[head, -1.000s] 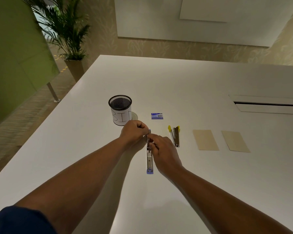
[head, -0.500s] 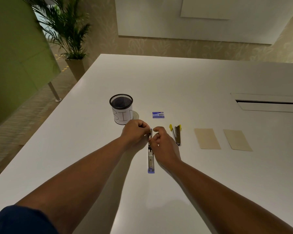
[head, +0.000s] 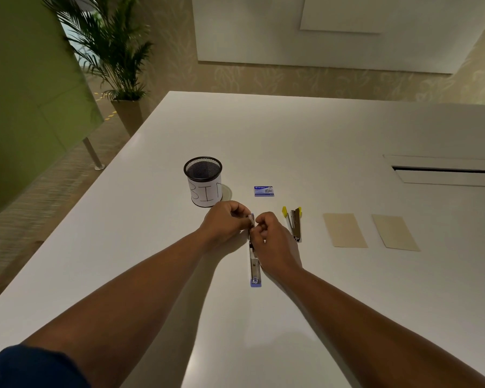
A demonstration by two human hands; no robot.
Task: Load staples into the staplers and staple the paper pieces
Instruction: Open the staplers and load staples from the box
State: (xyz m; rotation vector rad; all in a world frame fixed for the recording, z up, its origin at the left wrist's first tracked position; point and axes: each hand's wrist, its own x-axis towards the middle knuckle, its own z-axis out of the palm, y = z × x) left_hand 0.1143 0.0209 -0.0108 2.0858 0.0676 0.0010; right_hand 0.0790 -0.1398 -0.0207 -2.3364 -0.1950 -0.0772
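A blue stapler (head: 254, 259) lies opened out flat on the white tabletop (head: 319, 141), near the middle and closer to the near edge than the other things. It points straight away from the person, with its blue end toward the near edge. Both hands meet at its far end. The left hand (head: 224, 221) has its fingers curled and pinches the far tip of the blue stapler. The right hand (head: 272, 242) also has curled fingers, and its fingertips (head: 259, 219) pinch at the same spot, right against the left hand. What sits between the fingertips is too small to tell.

Just to the right of the hands lies a yellow stapler (head: 294, 224), also open, with its yellow ends pointing to the far edge. Nothing touches it. Beyond the hands, toward the far edge, lies a little blue box of staples (head: 264, 191), flat and shut.

To the right of the yellow stapler lie two tan paper pieces, side by side but apart. The first paper piece (head: 344, 230) is nearer the staplers, and the second paper piece (head: 394, 232) is farther toward the right edge.

A black mesh cup (head: 203, 181) stands upright to the left of the box, with a white label that reads "BIN". A long slot (head: 445, 170) is cut into the tabletop near the right edge. A potted palm (head: 115, 51) stands on the floor past the far left corner.
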